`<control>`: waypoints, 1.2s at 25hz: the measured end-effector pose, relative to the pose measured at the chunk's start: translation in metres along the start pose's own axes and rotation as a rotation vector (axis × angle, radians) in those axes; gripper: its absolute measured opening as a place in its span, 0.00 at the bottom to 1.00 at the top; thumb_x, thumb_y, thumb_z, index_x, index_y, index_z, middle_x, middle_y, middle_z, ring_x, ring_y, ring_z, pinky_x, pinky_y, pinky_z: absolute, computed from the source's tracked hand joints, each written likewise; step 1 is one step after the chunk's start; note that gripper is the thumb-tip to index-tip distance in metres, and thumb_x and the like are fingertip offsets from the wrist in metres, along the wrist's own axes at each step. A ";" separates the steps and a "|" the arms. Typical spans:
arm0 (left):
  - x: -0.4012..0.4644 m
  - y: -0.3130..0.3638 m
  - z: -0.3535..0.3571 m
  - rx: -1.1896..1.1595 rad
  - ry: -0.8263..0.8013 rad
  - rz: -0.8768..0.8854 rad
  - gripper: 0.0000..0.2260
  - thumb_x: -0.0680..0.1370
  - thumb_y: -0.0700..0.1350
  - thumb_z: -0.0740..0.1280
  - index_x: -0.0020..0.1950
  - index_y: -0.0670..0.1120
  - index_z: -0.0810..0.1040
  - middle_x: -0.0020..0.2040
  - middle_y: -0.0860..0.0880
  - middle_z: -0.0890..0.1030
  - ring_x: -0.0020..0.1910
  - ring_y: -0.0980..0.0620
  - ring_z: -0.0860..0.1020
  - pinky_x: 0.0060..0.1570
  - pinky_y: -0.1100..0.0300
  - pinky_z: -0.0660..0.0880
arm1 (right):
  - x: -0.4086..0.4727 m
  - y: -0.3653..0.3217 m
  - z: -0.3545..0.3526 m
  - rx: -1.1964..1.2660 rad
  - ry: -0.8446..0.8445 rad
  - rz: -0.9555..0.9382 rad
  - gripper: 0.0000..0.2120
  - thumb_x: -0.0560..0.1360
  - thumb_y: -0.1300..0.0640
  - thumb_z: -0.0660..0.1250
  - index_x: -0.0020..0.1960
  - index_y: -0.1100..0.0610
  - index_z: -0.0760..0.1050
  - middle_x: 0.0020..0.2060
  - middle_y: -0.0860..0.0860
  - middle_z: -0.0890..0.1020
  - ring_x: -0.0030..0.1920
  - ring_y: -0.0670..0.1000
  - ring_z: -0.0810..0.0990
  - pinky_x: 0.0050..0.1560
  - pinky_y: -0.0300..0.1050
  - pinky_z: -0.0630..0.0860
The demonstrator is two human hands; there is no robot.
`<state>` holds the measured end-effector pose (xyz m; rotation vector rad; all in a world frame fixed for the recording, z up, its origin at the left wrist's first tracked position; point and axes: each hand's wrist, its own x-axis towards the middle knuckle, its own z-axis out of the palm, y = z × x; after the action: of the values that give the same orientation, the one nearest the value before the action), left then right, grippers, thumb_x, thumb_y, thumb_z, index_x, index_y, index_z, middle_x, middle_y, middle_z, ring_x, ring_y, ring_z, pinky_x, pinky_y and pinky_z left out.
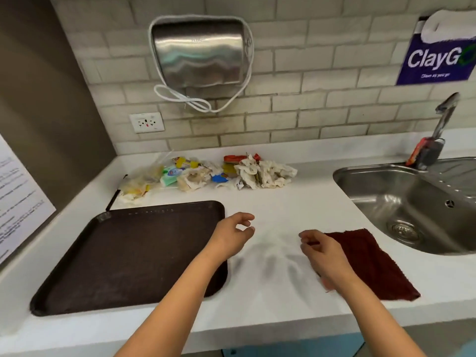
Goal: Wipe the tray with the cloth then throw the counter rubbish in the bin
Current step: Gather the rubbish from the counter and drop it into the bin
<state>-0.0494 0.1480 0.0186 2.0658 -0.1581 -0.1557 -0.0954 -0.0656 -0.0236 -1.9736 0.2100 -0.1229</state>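
So there's a white counter point(278, 199) running along a tiled wall, and the biggest thing on it is a dark brown tray point(128, 253) lying flat at the left, one corner right at the counter's front edge. Off to the right, a steel sink point(401, 191) is set into the counter with a tap point(444, 117) behind it. Up on the wall hangs a shiny metal hand dryer point(199, 51) with its white cord looped around it, and there's a socket point(146, 122) below it to the left plus a purple "ClayGo" sign point(435, 60) at the far right. The dark red cloth point(371, 264) lies flat on the counter between the tray and the sink, near the front edge. The rubbish point(206, 173), crumpled tissues and colourful wrappers, sits in a loose row at the back of the counter by the wall, behind the tray. Both arms reach in from the bottom. The left hand point(231, 235) hovers over the tray's right edge, fingers loosely curled and holding nothing. The right hand point(322, 251) is at the cloth's left edge, fingers bent, but honestly I can't tell if it's pinching the cloth or just over it.
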 end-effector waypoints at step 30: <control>0.260 -0.166 -0.146 0.578 0.058 -0.044 0.18 0.77 0.43 0.63 0.68 0.49 0.71 0.66 0.47 0.73 0.63 0.47 0.72 0.61 0.60 0.69 | 0.290 -0.085 0.164 -0.884 -0.035 -0.026 0.32 0.76 0.53 0.62 0.75 0.42 0.50 0.76 0.53 0.49 0.72 0.62 0.55 0.63 0.52 0.68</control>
<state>0.2398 0.3063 -0.0688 2.6475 -0.1313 -0.0807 0.2264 0.0556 -0.0141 -2.8562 0.2380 -0.0051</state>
